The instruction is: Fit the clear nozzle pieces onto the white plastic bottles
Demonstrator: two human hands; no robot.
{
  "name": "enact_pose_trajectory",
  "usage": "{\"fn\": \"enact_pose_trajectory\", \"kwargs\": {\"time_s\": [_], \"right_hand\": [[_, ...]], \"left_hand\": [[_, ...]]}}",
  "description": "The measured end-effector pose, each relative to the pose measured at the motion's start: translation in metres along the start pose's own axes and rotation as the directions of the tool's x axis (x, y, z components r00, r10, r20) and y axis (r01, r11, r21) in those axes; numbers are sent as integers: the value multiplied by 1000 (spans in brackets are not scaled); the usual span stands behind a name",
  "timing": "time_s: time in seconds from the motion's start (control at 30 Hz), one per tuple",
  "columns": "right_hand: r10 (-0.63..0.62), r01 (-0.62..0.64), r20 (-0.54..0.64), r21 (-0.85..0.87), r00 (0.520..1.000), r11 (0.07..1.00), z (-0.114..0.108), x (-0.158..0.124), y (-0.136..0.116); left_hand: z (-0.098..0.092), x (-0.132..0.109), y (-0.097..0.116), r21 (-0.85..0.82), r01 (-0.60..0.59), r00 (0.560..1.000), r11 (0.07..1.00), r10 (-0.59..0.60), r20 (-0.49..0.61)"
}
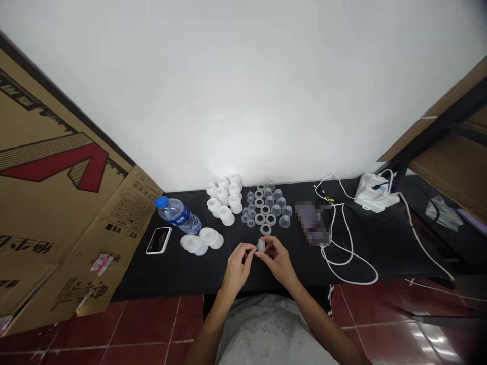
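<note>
A small translucent plastic piece (261,246), cup-like in shape, is held low over the near part of the black table. My right hand (279,257) grips it from the right between thumb and fingers. From the other side, my left hand (239,263) pinches at its edge with thumb and forefinger. Just beyond my hands lie several translucent rings (265,229), with translucent domes (284,221) to their right and small translucent stemmed pieces (250,222) to their left. White flared plastic parts (235,204) stand grouped farther left. Fingers partly hide the held piece.
White round lids (207,236) overlap on the left, near a blue-capped water bottle (177,215) and a white-edged device (159,240). A blurred-out object (314,223), white cables (350,258) and a white power strip (371,192) lie right. Cardboard (76,203) borders the left side.
</note>
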State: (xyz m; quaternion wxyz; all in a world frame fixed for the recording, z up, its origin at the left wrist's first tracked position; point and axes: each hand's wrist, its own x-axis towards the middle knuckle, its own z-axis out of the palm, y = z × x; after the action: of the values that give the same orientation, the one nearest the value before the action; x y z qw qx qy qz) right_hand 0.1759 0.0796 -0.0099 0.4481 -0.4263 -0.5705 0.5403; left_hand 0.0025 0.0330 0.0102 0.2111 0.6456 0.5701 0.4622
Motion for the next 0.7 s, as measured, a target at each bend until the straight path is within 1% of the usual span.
{"fn": "enact_pose_trajectory", "kwargs": {"time_s": [0.1,0.23,0.53,0.7], "right_hand": [[14,-14,3,20,1000,1000,-1,2,0],[19,-20,60,14,998,1000,-6,2,1],[28,-22,124,-52,992,998,-11,2,-2],[18,-13,112,-44,994,999,-10,2,-3]], "left_hand": [[1,-1,0,19,2,1000,1000,-1,-11],[4,-2,-1,32,9,1000,999,-8,-26],[5,-3,-6,15,68,996,998,-67,-55],[4,-3,-6,10,78,996,997,-77,-52]]}}
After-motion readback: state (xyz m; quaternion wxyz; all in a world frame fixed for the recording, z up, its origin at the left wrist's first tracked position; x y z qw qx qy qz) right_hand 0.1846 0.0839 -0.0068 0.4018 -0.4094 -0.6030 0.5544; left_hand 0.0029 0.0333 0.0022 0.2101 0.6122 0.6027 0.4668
